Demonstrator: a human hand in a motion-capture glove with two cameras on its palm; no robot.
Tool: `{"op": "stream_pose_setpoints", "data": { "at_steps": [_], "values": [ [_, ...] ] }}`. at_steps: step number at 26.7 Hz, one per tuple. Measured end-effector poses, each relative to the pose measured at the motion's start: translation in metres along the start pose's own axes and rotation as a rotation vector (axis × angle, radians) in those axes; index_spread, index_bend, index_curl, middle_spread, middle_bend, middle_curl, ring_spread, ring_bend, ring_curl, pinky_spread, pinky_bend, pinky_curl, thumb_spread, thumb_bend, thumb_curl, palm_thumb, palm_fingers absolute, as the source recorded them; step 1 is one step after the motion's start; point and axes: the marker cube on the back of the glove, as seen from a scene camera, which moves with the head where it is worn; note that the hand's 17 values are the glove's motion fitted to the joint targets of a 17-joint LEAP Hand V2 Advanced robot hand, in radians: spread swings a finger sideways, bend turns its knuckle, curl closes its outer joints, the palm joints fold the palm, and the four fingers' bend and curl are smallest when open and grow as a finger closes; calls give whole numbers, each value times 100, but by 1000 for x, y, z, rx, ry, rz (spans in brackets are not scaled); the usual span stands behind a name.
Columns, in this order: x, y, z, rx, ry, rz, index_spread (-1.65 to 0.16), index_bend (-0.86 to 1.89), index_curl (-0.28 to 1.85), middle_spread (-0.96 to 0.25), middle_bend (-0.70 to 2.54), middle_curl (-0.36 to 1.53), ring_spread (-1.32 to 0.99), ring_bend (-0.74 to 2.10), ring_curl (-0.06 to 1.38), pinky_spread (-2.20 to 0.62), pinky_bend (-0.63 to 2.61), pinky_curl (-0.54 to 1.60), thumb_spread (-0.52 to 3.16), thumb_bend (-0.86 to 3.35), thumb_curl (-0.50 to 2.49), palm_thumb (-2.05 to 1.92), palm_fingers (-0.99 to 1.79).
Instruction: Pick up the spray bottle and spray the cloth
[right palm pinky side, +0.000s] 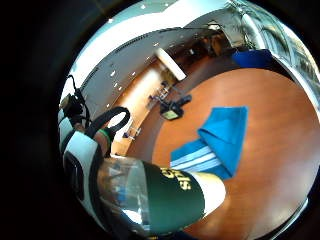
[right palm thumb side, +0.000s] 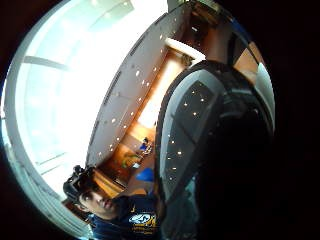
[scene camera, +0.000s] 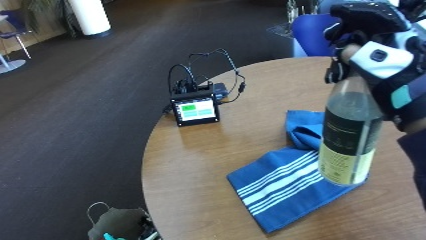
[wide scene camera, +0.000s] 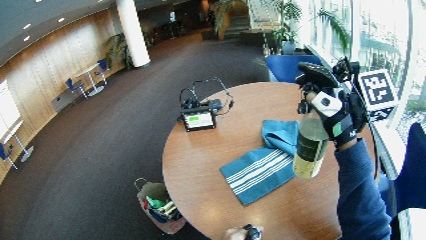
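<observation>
A gloved right hand (scene camera: 383, 57) grips the neck of a spray bottle (scene camera: 346, 137), held upright in the air above a blue striped cloth (scene camera: 293, 177) on the round wooden table (scene camera: 193, 170); the glove hides the bottle's nozzle

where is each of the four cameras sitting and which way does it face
Little finger side palm view: on the gloved right hand, facing the clear spray bottle with dark green label and the blue white-striped cloth on the round wooden table; glove straps show.
Thumb side palm view: same palm, facing the ceiling; the dark bottle head blocks much.
Outside view: beside the table, looking down; glove shows.
Wide outside view: higher, showing arm and sleeve.
Shared: both outside views show the small green-lit screen.
</observation>
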Motion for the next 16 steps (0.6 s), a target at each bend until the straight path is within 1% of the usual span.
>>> {"op": "stream_pose_setpoints", "data": {
  "at_steps": [3,8,10,13,16],
  "values": [
    [13,-12,27,-12,-46,-18,-30,13,31,-20,76,52,-25,73,46,-31,47,38,47,-3,80,101,130],
    [56,-52,86,-6,-136,-33,-30,13,31,-19,75,52,-25,72,46,-31,47,38,44,-3,81,101,129],
    [77,-62,103,16,-132,2,-30,12,31,-19,75,52,-25,72,46,-31,47,38,44,-3,81,101,129],
    [104,-62,116,63,-87,95,-30,12,31,-19,74,52,-25,72,45,-31,47,38,42,-3,82,100,128],
    [112,-63,119,74,-58,121,-30,12,31,-19,74,52,-25,72,46,-31,47,38,42,-3,82,100,128]
  ]
}}
